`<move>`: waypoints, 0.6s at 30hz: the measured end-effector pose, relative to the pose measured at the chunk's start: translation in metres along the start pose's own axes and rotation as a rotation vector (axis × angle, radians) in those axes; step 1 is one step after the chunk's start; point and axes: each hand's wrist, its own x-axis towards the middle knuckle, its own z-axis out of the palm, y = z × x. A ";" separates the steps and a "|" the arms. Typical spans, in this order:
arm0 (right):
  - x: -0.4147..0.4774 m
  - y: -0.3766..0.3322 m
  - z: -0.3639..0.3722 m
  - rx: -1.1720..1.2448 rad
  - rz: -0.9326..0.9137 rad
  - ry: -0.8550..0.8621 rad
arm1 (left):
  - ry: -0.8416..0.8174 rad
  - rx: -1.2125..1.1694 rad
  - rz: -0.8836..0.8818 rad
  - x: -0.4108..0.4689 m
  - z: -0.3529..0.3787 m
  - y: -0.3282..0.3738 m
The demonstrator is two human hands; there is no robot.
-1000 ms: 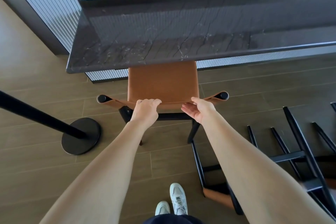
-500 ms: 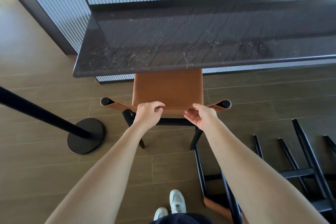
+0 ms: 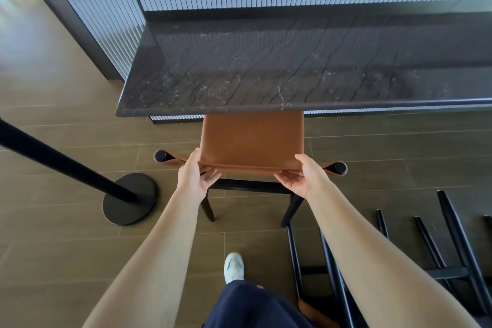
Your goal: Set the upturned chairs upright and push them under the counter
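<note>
At the near edge of the tabletop (image 3: 266, 80), the left hand (image 3: 195, 178) and right hand (image 3: 303, 177) have spread wider, gripping the backrest of the upright chair (image 3: 253, 138); pushing likely continues.

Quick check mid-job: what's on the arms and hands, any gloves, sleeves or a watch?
The left hand and right hand are bare: no gloves, rings or watch show. The left forearm and right forearm are uncovered, with no sleeve in view down to the frame's edge.

Upright tan chair (image 3: 253, 138) half under dark counter (image 3: 266, 74); upturned chairs (image 3: 444, 273) on floor, right.
</note>
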 end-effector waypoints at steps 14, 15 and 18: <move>0.020 0.005 0.026 -0.019 -0.057 0.314 | 0.012 0.137 -0.162 0.043 0.004 0.022; 0.021 0.006 0.025 -0.006 -0.077 0.328 | 0.011 0.136 -0.160 0.046 0.004 0.022; 0.024 0.005 0.026 0.035 -0.109 0.332 | 0.006 0.110 -0.157 0.050 0.005 0.022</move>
